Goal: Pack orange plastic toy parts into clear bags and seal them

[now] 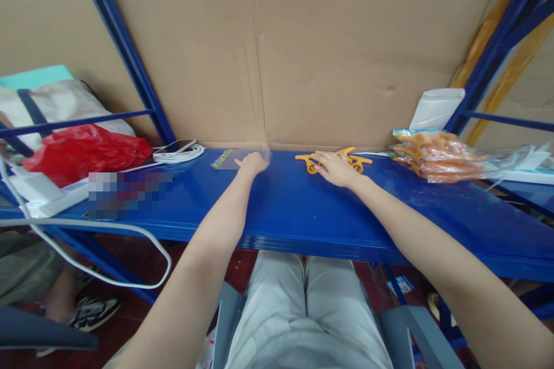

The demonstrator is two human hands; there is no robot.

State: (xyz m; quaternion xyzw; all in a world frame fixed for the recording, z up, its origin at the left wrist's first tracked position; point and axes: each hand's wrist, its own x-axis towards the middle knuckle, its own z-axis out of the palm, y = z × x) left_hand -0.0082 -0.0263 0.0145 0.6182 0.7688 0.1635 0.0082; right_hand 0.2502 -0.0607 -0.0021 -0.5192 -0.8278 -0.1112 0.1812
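On the blue shelf surface, my left hand (pixel 253 162) lies over a clear plastic bag (pixel 231 159) with a colourful printed strip at its left end. A finger of that hand is stretched out along the film, and the others are partly hidden from above. To the right, my right hand (pixel 337 168) rests on some orange plastic pieces (pixel 358 160) with prongs and round ring-like parts. Its fingers are spread over them, and the hand covers their middle, so I cannot tell how many pieces there are.
Bagged orange pieces (pixel 437 155) are stacked at the right. A red plastic bag (pixel 90 153), a coiled white cable (pixel 179 153) and a white power strip (pixel 56 199) sit at the left. Cardboard (pixel 346 57) stands behind. Another person's shoe (pixel 95 312) shows below left.
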